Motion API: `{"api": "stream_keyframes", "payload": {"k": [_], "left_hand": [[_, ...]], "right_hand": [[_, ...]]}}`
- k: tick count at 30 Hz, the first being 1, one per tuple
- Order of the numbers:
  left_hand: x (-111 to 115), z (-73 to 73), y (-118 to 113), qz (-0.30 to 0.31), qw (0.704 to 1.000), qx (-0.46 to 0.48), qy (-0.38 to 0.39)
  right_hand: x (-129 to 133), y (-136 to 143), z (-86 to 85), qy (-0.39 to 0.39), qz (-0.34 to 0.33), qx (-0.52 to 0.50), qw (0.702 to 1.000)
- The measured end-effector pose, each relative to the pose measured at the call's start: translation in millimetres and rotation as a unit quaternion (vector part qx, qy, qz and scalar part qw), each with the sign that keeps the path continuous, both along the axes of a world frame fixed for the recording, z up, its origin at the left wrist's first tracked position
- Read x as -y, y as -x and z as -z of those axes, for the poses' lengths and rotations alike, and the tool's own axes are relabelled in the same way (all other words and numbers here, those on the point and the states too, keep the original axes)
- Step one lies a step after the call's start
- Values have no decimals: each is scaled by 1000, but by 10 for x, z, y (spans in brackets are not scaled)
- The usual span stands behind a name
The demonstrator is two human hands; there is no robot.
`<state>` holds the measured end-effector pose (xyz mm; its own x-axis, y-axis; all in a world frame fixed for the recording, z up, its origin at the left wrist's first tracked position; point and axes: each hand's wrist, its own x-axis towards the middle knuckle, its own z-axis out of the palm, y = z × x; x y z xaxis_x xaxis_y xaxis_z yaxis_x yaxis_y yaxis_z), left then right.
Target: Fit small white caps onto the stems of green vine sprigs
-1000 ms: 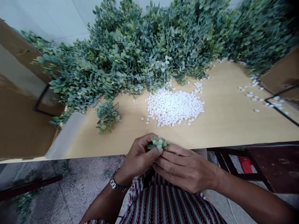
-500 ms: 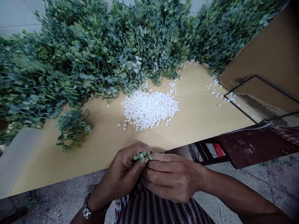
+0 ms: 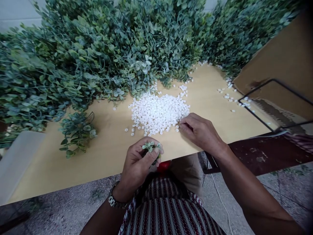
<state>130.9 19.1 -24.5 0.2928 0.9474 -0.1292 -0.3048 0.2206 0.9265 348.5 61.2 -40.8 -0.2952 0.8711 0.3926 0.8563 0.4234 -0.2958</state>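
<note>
My left hand (image 3: 138,164) grips a small sprig of green artificial leaves (image 3: 151,147) above the near edge of the wooden table (image 3: 107,153). My right hand (image 3: 199,132) rests on the table with fingertips pinched at the right edge of a pile of small white beads (image 3: 157,112); whether a bead sits between the fingers is hidden. A wristwatch (image 3: 113,200) is on my left wrist.
A large heap of artificial foliage (image 3: 97,55) covers the back of the table. A loose leafy bunch (image 3: 77,132) lies at the left. Scattered beads (image 3: 230,96) and a black wire frame (image 3: 269,104) are at the right, beside a cardboard box (image 3: 283,62). A red object (image 3: 163,165) shows at my lap.
My right hand left the sprig and moved forward to the edge of the bead pile. My left hand kept the sprig and rose slightly.
</note>
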Motion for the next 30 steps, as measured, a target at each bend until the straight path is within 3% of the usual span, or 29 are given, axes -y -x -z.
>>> {"api": "stream_keyframes", "payload": {"k": [4,7,10,13,19,21,24,30], "left_hand": [[-3,28,-4,3,1000,-8,-11],[10,49,-4,5,1000,-20,-19],[19,41,-29,-2,999,-22,-34],[26,11,-72,-5,998,-38,-54],[55,-19,-138,6,995,-56,-82],[63,-23,-151,9,995,-55,-85],[69,-34,-169,19,995,-52,-87],[77,-70,-190,14,992,-71,-107]], "right_hand": [[63,3,33,-31,15,-42,999],[162,39,-16,7,31,-208,978],[304,169,-89,110,-53,-401,908],[420,335,-93,210,-130,-511,823],[493,473,-3,329,-130,-647,676],[501,474,3,346,-134,-673,640],[513,469,11,345,-143,-690,620],[527,457,45,341,-160,-684,625]]}}
